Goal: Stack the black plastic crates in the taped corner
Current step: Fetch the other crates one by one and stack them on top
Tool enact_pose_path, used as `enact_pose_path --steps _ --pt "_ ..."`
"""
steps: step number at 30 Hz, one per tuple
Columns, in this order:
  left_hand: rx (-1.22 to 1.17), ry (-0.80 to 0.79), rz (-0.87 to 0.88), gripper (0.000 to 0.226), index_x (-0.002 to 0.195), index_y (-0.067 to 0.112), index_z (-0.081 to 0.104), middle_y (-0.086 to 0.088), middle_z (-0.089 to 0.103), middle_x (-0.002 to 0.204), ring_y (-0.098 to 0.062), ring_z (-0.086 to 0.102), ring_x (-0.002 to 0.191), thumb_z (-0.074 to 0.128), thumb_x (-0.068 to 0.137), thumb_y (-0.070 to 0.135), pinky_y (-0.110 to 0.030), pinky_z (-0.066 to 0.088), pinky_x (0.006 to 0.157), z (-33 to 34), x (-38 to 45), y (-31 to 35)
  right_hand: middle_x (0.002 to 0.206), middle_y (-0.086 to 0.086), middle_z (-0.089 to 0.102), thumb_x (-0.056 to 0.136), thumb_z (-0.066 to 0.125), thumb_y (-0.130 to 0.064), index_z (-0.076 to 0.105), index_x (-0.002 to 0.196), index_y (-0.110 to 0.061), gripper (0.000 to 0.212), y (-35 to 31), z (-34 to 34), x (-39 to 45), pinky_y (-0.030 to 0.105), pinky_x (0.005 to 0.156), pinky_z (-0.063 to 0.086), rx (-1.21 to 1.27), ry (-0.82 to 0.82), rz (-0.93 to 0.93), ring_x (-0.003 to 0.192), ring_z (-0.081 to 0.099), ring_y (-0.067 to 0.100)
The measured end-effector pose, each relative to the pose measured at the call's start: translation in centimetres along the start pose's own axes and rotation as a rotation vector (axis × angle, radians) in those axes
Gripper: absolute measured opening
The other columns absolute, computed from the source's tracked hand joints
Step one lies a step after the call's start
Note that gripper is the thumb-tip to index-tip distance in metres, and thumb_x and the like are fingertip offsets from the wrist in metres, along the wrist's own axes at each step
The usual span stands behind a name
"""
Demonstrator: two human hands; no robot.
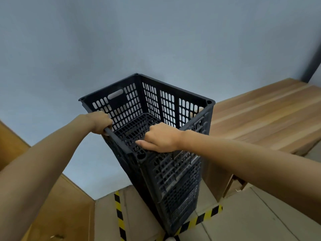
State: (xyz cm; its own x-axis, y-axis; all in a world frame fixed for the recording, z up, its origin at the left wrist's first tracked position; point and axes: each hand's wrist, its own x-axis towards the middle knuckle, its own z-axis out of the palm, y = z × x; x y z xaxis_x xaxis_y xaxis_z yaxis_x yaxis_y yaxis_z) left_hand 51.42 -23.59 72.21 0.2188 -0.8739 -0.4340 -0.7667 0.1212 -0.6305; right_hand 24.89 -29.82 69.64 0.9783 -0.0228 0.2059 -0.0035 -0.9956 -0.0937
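Note:
A tall stack of black plastic crates (178, 185) stands on the cardboard floor inside the corner marked by yellow-and-black tape (119, 216). The top crate (152, 100) is open-topped, with perforated walls and nothing inside. My left hand (100, 123) grips its near-left rim, fingers curled over the edge. Over the near-right rim my right hand (160, 138) is closed, thumb stretched along the rim toward the near corner. The lower crates are seen only from their near corner.
A pale blue wall (156, 40) rises directly behind the stack. A wooden-topped surface (264, 115) stands to the right, close to the crates. A large cardboard box (57, 202) sits at the left. Flattened cardboard (251, 220) covers the floor.

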Motion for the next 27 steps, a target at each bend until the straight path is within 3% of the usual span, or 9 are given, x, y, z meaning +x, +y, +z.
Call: enact_pose_path --steps 5,12,15,18,22,27 --pt "-0.008 0.001 0.029 0.025 0.112 0.027 0.069 0.004 0.069 0.107 -0.016 0.063 0.101 0.056 0.092 0.032 -0.029 0.049 0.088 -1.0 0.8 -0.2 0.041 -0.004 0.024 0.104 0.033 -0.037 0.025 0.047 -0.018 0.061 1.2 0.2 -0.2 0.029 0.045 0.028 -0.043 0.113 0.008 0.035 0.021 0.014" --pt "0.010 0.002 0.031 0.038 0.124 0.038 0.063 0.010 0.068 0.116 -0.013 0.061 0.110 0.051 0.091 0.021 -0.024 0.046 0.093 0.5 -1.5 -0.6 0.040 -0.011 0.003 0.097 0.045 -0.032 0.014 0.045 -0.022 0.062 -0.3 0.7 1.1 0.018 0.040 0.016 -0.091 0.340 -0.186 0.032 0.006 0.006" --pt "0.008 -0.006 0.007 0.037 0.124 0.038 0.063 0.011 0.067 0.116 -0.011 0.060 0.110 0.051 0.092 0.023 -0.023 0.045 0.093 0.8 -1.7 -0.9 0.040 -0.011 0.001 0.097 0.036 -0.035 0.025 0.042 -0.021 0.057 -0.2 0.0 1.3 0.018 0.038 0.019 -0.091 0.356 -0.216 0.029 0.012 0.011" --pt "-0.007 -0.054 -0.011 0.033 0.123 0.036 0.063 0.009 0.065 0.116 -0.012 0.060 0.109 0.052 0.093 0.027 -0.022 0.045 0.089 -0.1 -1.8 -0.5 0.039 -0.010 0.004 0.098 0.031 -0.037 0.022 0.043 -0.022 0.057 0.9 -0.9 1.3 0.018 0.040 0.014 -0.096 0.330 -0.207 0.031 0.008 0.005" --pt "0.010 -0.022 0.013 0.035 0.119 0.024 0.061 0.000 0.063 0.118 -0.019 0.059 0.110 0.053 0.094 0.046 -0.029 0.045 0.086 -3.0 -0.2 1.3 0.038 -0.007 0.020 0.100 0.024 -0.039 0.031 0.046 -0.018 0.059 4.7 -1.4 -1.5 0.024 0.041 0.017 -0.075 0.190 -0.107 0.033 0.017 0.008" --pt "0.011 0.035 0.081 0.044 0.110 0.020 0.062 -0.002 0.065 0.111 -0.022 0.062 0.103 0.055 0.088 0.058 -0.035 0.051 0.084 -6.4 2.9 3.5 0.041 -0.004 0.028 0.098 0.024 -0.044 0.039 0.049 -0.015 0.059 8.6 -1.2 -6.5 0.029 0.043 0.027 -0.039 0.166 0.133 0.035 0.022 0.011"
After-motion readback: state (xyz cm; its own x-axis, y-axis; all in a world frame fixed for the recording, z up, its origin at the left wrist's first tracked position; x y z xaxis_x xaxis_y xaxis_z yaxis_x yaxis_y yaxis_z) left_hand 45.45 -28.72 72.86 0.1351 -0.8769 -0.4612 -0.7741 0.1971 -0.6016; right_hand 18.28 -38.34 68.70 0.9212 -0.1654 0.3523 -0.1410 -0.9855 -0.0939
